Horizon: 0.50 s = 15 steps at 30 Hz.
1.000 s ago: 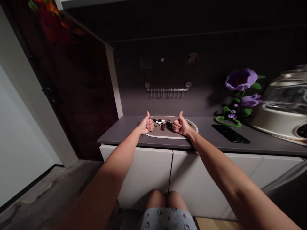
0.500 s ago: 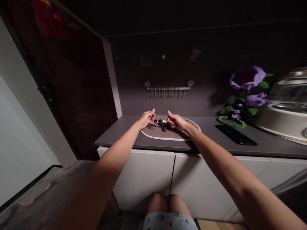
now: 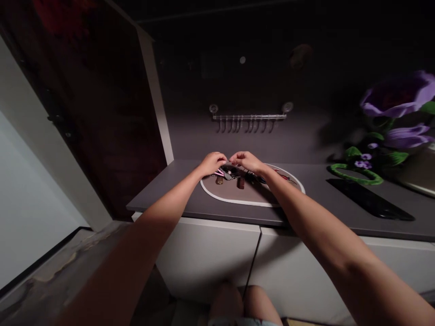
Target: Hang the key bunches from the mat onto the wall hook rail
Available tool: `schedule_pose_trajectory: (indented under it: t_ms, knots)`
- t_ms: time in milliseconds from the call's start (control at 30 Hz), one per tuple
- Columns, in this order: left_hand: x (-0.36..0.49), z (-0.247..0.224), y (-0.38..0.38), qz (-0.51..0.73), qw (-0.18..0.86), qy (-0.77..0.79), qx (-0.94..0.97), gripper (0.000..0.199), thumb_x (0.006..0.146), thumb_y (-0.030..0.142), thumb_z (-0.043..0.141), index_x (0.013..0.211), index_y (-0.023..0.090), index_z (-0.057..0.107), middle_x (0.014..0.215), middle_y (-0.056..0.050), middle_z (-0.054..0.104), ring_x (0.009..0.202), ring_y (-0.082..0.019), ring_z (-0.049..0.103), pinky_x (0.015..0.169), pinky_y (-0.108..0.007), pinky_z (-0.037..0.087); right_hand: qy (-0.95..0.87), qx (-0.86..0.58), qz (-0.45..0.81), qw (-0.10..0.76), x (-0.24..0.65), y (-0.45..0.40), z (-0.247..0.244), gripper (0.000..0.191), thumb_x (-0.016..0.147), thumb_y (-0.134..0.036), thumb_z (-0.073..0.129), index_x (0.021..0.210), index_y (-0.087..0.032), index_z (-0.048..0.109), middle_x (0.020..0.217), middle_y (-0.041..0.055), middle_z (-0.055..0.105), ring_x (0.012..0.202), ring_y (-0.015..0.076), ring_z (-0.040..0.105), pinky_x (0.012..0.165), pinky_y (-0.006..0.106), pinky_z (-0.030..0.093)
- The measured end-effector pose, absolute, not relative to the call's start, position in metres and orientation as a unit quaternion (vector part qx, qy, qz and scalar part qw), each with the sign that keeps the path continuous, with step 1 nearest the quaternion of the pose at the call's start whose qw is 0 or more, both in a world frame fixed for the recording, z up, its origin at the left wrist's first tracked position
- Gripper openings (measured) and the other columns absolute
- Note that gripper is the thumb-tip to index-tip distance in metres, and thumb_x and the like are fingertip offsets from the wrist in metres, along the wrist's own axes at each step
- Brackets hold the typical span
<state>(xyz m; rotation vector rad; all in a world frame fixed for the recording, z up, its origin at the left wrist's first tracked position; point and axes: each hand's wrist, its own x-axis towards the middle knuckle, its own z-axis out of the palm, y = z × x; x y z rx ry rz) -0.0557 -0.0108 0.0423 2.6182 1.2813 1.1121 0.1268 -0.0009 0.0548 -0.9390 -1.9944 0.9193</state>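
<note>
My left hand (image 3: 214,163) and my right hand (image 3: 246,160) are close together above the far side of an oval mat (image 3: 231,198) with a white rim. Both have their fingertips pinched; whatever they hold, if anything, is too small to name. Below and between them lie several small items, among them a pink item (image 3: 219,172), a brown fob (image 3: 219,180) and a dark red fob (image 3: 241,183). Red and black items (image 3: 284,176) lie on the mat right of my right wrist.
A clear rail with hooks (image 3: 249,117) is fixed to the wall behind the counter (image 3: 176,194). At the right are a black phone (image 3: 370,199), a green ring (image 3: 356,175) and purple fabric flowers (image 3: 404,97). White cabinet doors are below.
My hands have come closer together, and their raised thumbs have lowered into pinches. The view has moved nearer the counter, and the flowers and phone appear farther right.
</note>
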Motion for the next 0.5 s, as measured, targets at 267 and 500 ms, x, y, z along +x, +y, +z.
schedule_pose_trajectory:
  t_ms: [267,500]
  knots:
    - [-0.067,0.026,-0.004,0.258,-0.055,0.360,0.895,0.020,0.081,0.022,0.048,0.088,0.019,0.067,0.088,-0.005,0.064,0.085,-0.016,0.051,0.080,-0.029,0.037,-0.837,-0.364,0.338,0.230,0.133,-0.004,0.040,0.025,0.066,-0.033,0.068,0.078,-0.013,0.060,0.064,0.0011,0.060,0.045,0.0083,0.054,0.053,0.022,0.042]
    - [-0.070,0.025,-0.004,0.227,-0.076,0.336,0.911,0.022,0.083,0.026,0.047,0.087,0.021,0.068,0.086,-0.004,0.065,0.085,-0.016,0.049,0.078,-0.027,0.036,-0.870,-0.381,0.287,0.125,0.137,-0.008,0.048,0.027,0.072,-0.027,0.060,0.097,-0.016,0.060,0.061,-0.0011,0.064,0.054,0.0118,0.063,0.068,0.022,0.042]
